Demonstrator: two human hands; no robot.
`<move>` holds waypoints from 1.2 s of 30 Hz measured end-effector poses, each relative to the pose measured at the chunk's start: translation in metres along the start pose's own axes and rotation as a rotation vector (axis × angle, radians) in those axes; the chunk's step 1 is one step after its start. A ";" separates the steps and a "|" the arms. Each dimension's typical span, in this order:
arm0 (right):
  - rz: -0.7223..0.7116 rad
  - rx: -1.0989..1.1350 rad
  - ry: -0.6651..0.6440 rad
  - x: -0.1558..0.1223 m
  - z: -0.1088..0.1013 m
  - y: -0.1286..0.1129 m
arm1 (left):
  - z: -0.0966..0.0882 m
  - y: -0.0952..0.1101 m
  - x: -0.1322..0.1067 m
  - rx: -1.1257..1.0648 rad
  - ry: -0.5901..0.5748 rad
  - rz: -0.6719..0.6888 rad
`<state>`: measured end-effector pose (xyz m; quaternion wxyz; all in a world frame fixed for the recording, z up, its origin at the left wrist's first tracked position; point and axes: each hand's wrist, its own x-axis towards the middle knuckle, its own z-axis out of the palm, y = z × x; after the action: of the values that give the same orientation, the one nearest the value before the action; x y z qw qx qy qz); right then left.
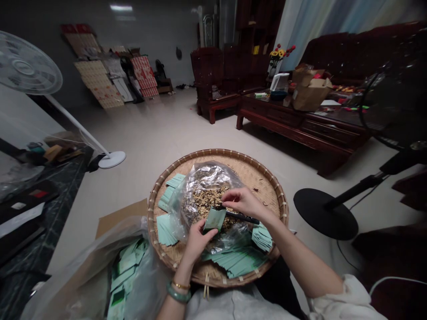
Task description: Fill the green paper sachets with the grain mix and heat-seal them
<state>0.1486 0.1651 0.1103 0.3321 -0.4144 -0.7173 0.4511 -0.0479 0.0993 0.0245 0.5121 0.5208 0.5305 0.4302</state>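
Note:
My left hand (199, 238) grips a small green paper packet (215, 218) between thumb and fingers. Just above and to the right of its top edge is my right hand (240, 202), fingertips pinched together; what they hold, if anything, is too small to make out. Under both hands, an open clear plastic bag (216, 170) contains loose brown and tan dried bits (203, 198). A black handle (243, 217) slants across the bag below my right hand, its other end hidden. The bag rests in a round woven bamboo tray (269, 195), with fanned green packets (238, 260) along its near side.
More packet stacks (167, 230) lie at the tray's left. A large plastic bag of green packets (125, 273) stands lower left beside cardboard (122, 218). A white fan (111, 159) is left, a black fan base (325, 213) right. A wooden coffee table (296, 124) stands beyond.

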 end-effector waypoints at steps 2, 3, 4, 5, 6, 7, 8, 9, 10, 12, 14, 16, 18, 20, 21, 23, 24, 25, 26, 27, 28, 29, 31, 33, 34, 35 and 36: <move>-0.021 -0.019 0.012 -0.001 0.000 0.000 | 0.000 0.000 0.000 0.004 0.003 -0.002; -0.040 -0.032 0.018 -0.001 -0.001 -0.001 | 0.000 0.000 0.000 0.005 0.004 -0.003; -0.065 -0.048 0.021 -0.001 -0.001 -0.002 | 0.000 0.001 0.000 0.006 0.006 -0.003; -0.091 -0.066 0.023 -0.002 -0.002 -0.004 | 0.001 0.002 -0.001 0.008 0.010 -0.002; -0.118 -0.085 0.023 -0.003 -0.002 -0.006 | 0.001 0.003 -0.001 0.011 0.012 0.000; -0.141 -0.103 0.021 -0.003 -0.003 -0.008 | 0.001 0.004 -0.001 0.014 0.014 0.002; -0.160 -0.118 0.015 -0.003 -0.004 -0.010 | 0.001 0.005 -0.001 0.016 0.014 0.004; -0.171 -0.129 0.008 -0.004 -0.004 -0.012 | 0.001 0.006 -0.001 0.017 0.012 0.004; -0.176 -0.136 0.003 -0.004 -0.004 -0.014 | 0.001 0.006 -0.001 0.017 0.008 0.003; -0.175 -0.146 0.006 -0.004 -0.004 -0.014 | 0.002 0.006 -0.001 0.014 0.005 0.007; -0.173 -0.151 0.031 -0.004 -0.001 -0.013 | 0.002 0.006 -0.001 0.009 0.003 0.013; -0.175 -0.143 0.060 -0.003 0.002 -0.010 | 0.002 0.007 -0.002 0.009 0.002 0.010; -0.181 -0.114 0.081 -0.002 0.005 -0.008 | 0.002 0.007 -0.002 0.013 -0.003 0.003; -0.186 -0.076 0.126 -0.001 0.007 -0.007 | 0.002 0.006 -0.002 0.020 -0.003 0.002; -0.184 -0.059 0.170 0.000 0.007 -0.007 | 0.001 0.005 -0.002 0.022 -0.001 0.005; -0.163 -0.031 0.271 0.002 0.008 -0.005 | 0.001 0.003 -0.001 0.024 0.004 0.009; -0.150 -0.017 0.308 0.004 0.008 -0.004 | 0.000 0.001 -0.001 0.024 0.006 0.011; -0.137 0.000 0.327 0.006 0.008 -0.003 | 0.000 0.000 -0.001 0.021 0.006 0.012; -0.127 0.024 0.332 0.008 0.009 -0.001 | 0.000 -0.001 -0.001 0.018 0.006 0.014; -0.120 0.053 0.334 0.009 0.009 0.001 | 0.000 -0.001 -0.001 0.012 0.006 0.015; -0.115 0.083 0.343 0.011 0.009 0.003 | 0.000 -0.001 -0.001 0.006 0.007 0.016; -0.114 0.098 0.366 0.012 0.010 0.006 | 0.000 -0.001 -0.001 0.001 0.008 0.015; -0.126 0.067 0.431 0.014 0.009 0.009 | 0.000 0.001 -0.001 -0.002 0.015 0.011; -0.161 -0.027 0.442 0.014 0.008 0.010 | 0.000 0.003 -0.001 0.000 0.024 0.006; -0.179 -0.078 0.409 0.012 0.008 0.010 | 0.000 0.003 -0.001 0.002 0.028 0.004; -0.195 -0.118 0.351 0.010 0.009 0.009 | 0.000 0.003 -0.001 0.005 0.030 0.004; -0.208 -0.147 0.282 0.007 0.009 0.007 | 0.000 0.003 0.000 0.007 0.033 0.007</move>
<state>0.1397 0.1696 0.1008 0.4432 -0.4201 -0.7336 0.2981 -0.0474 0.0991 0.0276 0.5000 0.5172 0.5387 0.4385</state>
